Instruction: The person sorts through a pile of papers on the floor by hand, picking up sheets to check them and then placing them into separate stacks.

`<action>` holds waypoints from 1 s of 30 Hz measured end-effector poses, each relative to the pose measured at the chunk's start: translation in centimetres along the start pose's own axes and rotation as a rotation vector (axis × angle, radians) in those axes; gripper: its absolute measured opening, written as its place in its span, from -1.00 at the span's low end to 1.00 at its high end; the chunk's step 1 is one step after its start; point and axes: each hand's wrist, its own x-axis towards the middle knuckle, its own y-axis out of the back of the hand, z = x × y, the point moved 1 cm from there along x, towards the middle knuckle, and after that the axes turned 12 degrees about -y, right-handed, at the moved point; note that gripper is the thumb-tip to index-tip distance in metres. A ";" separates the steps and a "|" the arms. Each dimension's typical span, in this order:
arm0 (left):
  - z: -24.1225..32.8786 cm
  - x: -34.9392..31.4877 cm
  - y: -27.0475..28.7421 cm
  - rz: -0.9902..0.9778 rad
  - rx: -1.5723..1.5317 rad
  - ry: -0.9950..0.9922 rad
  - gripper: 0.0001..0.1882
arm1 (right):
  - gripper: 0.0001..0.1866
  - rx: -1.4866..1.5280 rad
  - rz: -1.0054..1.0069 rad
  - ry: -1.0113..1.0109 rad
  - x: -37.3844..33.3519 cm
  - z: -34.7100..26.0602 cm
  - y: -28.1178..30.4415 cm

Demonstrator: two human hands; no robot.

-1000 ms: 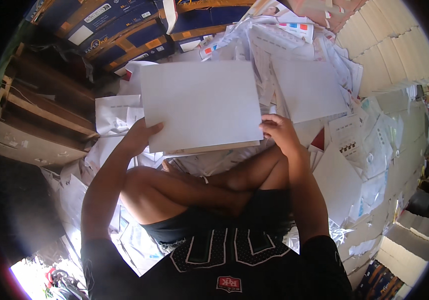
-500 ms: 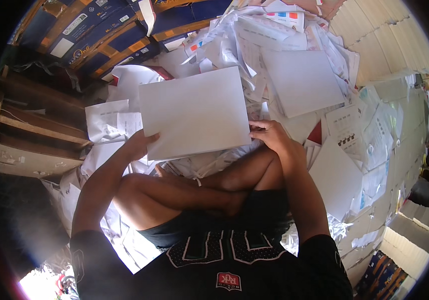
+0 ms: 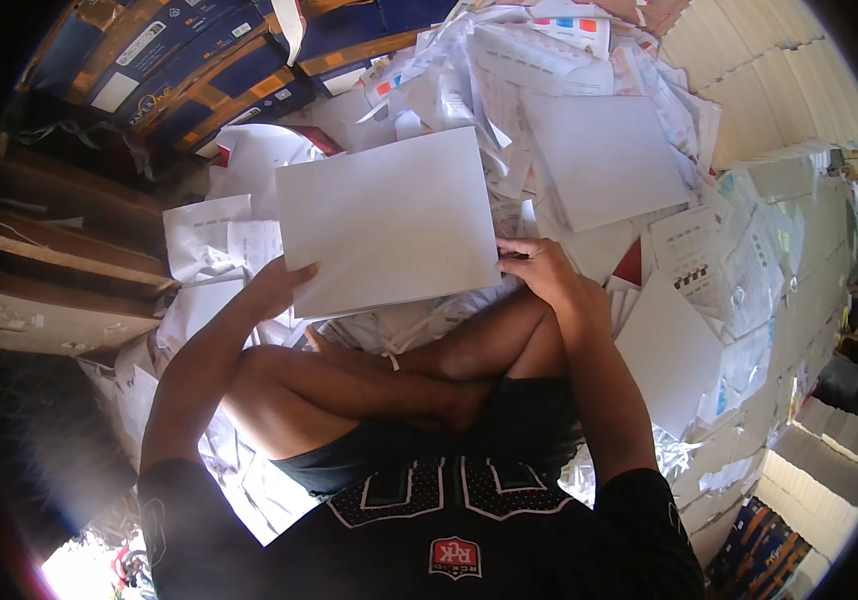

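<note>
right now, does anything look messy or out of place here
Yes: beyond the held white sheets, loose papers lie crumpled and overlapping at odd angles, looking untidy compared with those flat sheets.

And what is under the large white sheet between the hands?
Past its lower edge, loose papers are visible; whatever lies directly beneath the white sheet is covered.

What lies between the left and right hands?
White paper spans the gap in the head view, left hand at its left edge, right hand at its right.
</note>
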 end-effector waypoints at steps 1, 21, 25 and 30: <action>0.0 -0.1 0.2 0.015 0.028 0.012 -0.49 | -0.60 -0.003 -0.004 0.021 0.0 -0.1 -0.2; -0.4 -0.7 0.1 -0.019 0.009 -0.019 -0.41 | -0.58 -0.107 0.055 0.032 -0.9 -1.5 -0.7; -0.4 -0.5 0.6 0.047 0.139 -0.026 -0.42 | -0.53 -0.362 0.184 0.219 -1.5 -1.9 -1.2; 0.5 -1.1 0.1 0.125 0.489 0.026 -0.37 | -0.26 -0.517 0.196 0.169 -3.2 -3.3 -3.0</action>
